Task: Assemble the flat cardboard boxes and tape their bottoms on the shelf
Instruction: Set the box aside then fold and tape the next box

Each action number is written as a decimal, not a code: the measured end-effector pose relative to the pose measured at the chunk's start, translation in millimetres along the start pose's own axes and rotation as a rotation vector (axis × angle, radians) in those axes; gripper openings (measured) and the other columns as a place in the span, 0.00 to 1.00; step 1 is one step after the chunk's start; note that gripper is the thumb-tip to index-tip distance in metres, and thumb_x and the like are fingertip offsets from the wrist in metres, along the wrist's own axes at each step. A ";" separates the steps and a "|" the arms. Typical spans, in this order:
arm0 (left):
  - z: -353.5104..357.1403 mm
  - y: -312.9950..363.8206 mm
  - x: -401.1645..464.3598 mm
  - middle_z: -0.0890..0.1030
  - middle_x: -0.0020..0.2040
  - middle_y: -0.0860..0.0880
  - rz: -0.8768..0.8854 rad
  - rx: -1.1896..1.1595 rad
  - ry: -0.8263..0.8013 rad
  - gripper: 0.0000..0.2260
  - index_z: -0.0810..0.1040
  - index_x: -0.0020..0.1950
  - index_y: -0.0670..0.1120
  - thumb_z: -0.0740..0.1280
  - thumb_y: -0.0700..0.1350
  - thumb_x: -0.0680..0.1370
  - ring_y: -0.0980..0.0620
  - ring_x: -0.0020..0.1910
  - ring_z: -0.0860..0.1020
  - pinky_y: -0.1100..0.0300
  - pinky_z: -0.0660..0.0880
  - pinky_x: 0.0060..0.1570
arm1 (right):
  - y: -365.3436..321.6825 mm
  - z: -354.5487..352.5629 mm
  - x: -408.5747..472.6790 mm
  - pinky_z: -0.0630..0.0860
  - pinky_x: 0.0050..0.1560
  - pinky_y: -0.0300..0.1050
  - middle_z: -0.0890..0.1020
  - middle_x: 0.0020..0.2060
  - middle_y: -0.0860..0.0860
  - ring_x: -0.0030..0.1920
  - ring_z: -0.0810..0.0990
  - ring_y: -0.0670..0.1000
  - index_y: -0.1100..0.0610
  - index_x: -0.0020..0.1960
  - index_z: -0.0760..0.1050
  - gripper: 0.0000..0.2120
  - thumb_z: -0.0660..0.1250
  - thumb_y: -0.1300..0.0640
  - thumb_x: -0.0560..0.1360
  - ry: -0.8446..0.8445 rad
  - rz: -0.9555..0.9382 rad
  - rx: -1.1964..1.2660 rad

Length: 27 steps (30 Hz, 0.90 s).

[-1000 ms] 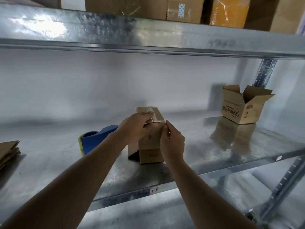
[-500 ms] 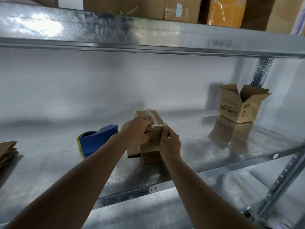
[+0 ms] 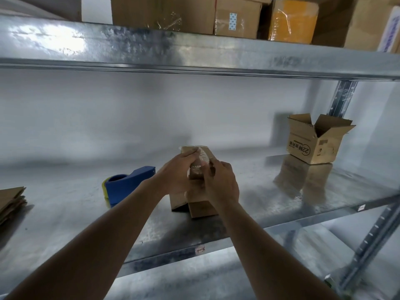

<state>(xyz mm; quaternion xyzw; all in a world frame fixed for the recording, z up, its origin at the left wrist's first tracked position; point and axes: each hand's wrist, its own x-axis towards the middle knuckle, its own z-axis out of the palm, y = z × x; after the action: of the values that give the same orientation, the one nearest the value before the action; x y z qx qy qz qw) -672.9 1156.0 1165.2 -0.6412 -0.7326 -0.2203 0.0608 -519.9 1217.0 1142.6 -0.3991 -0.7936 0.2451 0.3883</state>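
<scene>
A small cardboard box (image 3: 202,207) stands upside down in the middle of the metal shelf (image 3: 270,198), a strip of clear tape running over its top face. My left hand (image 3: 177,176) grips the box's top left edge. My right hand (image 3: 220,184) presses the tape down over the near edge, covering most of the front face. A blue tape dispenser (image 3: 127,185) lies on the shelf just left of my left forearm. A stack of flat cardboard boxes (image 3: 12,201) sits at the far left edge.
An assembled box with open flaps (image 3: 313,141) stands at the back right, near the steel upright (image 3: 339,100). The upper shelf beam (image 3: 194,53) hangs overhead, carrying several taped parcels (image 3: 238,16). The shelf's front edge (image 3: 199,250) runs below my forearms.
My right hand slid from pinching the tape end at the top edge down onto the box's front face. My left hand stayed on the box top.
</scene>
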 end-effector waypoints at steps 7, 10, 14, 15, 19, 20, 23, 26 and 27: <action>-12.6 -23.1 -5.7 0.55 0.84 0.54 -0.115 -0.249 0.008 0.23 0.62 0.82 0.52 0.57 0.49 0.86 0.54 0.83 0.53 0.57 0.52 0.80 | -2.5 -15.9 6.2 0.70 0.50 0.39 0.75 0.68 0.50 0.55 0.78 0.49 0.50 0.71 0.77 0.18 0.59 0.48 0.85 0.047 0.004 0.050; -9.1 -25.6 -4.8 0.54 0.84 0.55 -0.116 -0.160 0.008 0.22 0.61 0.83 0.54 0.56 0.52 0.87 0.55 0.83 0.54 0.56 0.54 0.80 | -1.5 -19.5 8.3 0.74 0.52 0.43 0.75 0.69 0.50 0.59 0.80 0.52 0.50 0.68 0.80 0.17 0.58 0.50 0.85 0.058 -0.046 -0.024; -2.2 -21.5 0.0 0.55 0.84 0.54 -0.115 -0.161 0.015 0.25 0.60 0.83 0.53 0.59 0.54 0.86 0.54 0.83 0.55 0.58 0.55 0.78 | -5.2 -22.7 9.2 0.76 0.56 0.49 0.77 0.67 0.50 0.60 0.77 0.56 0.50 0.68 0.78 0.22 0.57 0.39 0.83 0.046 -0.083 -0.210; -0.3 -20.3 1.5 0.57 0.84 0.53 -0.111 -0.165 0.021 0.25 0.61 0.83 0.52 0.59 0.53 0.86 0.53 0.82 0.57 0.57 0.55 0.78 | -7.0 -22.8 9.2 0.75 0.58 0.51 0.77 0.66 0.49 0.62 0.76 0.57 0.49 0.70 0.76 0.28 0.57 0.33 0.80 0.013 -0.083 -0.263; 2.9 -16.1 4.2 0.60 0.83 0.52 -0.079 -0.111 0.043 0.25 0.63 0.82 0.50 0.63 0.48 0.85 0.50 0.81 0.60 0.58 0.59 0.76 | -5.6 -19.0 8.7 0.72 0.66 0.53 0.77 0.68 0.50 0.67 0.75 0.56 0.50 0.74 0.70 0.35 0.58 0.27 0.77 -0.048 -0.149 -0.449; 2.5 -16.2 4.9 0.61 0.83 0.51 -0.082 -0.102 0.048 0.24 0.63 0.82 0.50 0.63 0.47 0.86 0.50 0.81 0.61 0.57 0.60 0.76 | -3.4 -19.6 9.0 0.71 0.67 0.52 0.78 0.68 0.50 0.66 0.76 0.55 0.51 0.72 0.72 0.31 0.58 0.31 0.79 -0.024 -0.186 -0.465; 0.0 -17.8 9.2 0.61 0.83 0.50 -0.131 -0.096 0.075 0.24 0.61 0.83 0.48 0.61 0.48 0.86 0.49 0.81 0.60 0.56 0.59 0.77 | 0.9 -25.3 9.5 0.66 0.74 0.51 0.81 0.65 0.50 0.64 0.79 0.53 0.53 0.67 0.78 0.23 0.54 0.42 0.82 0.001 -0.298 -0.500; -3.3 -19.5 15.4 0.61 0.83 0.48 -0.191 -0.121 0.102 0.26 0.59 0.83 0.45 0.58 0.50 0.87 0.49 0.82 0.59 0.57 0.56 0.78 | 5.5 -31.5 11.9 0.65 0.77 0.54 0.82 0.64 0.51 0.63 0.79 0.53 0.54 0.68 0.77 0.24 0.52 0.47 0.80 -0.052 -0.361 -0.496; -4.0 -19.1 16.7 0.61 0.83 0.48 -0.211 -0.135 0.099 0.26 0.58 0.84 0.45 0.58 0.51 0.87 0.48 0.82 0.60 0.56 0.57 0.78 | 7.1 -34.1 13.3 0.68 0.74 0.53 0.81 0.64 0.51 0.63 0.78 0.53 0.54 0.69 0.75 0.22 0.54 0.47 0.81 -0.072 -0.366 -0.486</action>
<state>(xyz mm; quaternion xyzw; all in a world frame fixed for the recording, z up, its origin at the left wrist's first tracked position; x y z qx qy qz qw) -695.0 1168.1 1170.2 -0.5516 -0.7755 -0.3055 0.0300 -494.1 1234.7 1163.0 -0.3217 -0.9009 -0.0123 0.2909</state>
